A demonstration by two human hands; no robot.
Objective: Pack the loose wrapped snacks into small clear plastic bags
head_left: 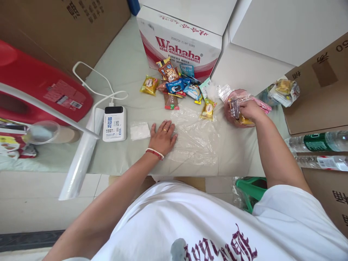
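My left hand [163,137] lies flat and open on the grey table cover, its fingers on the left edge of a clear plastic bag [197,136] spread out on the table. My right hand [248,110] is closed on a filled pink-tinted bag of snacks [236,108] at the right. A pile of small wrapped snacks [179,87] lies behind the clear bag, in front of the Wahaha carton [179,40]. A yellow snack packet [208,108] sits between the pile and my right hand.
A white power bank [114,123] with a cable and a small white packet [139,130] lie left of my hand. A roll of clear film [81,159] hangs over the table's front edge. Red machine [40,87] at left. Water bottles [318,142] and cardboard boxes stand right.
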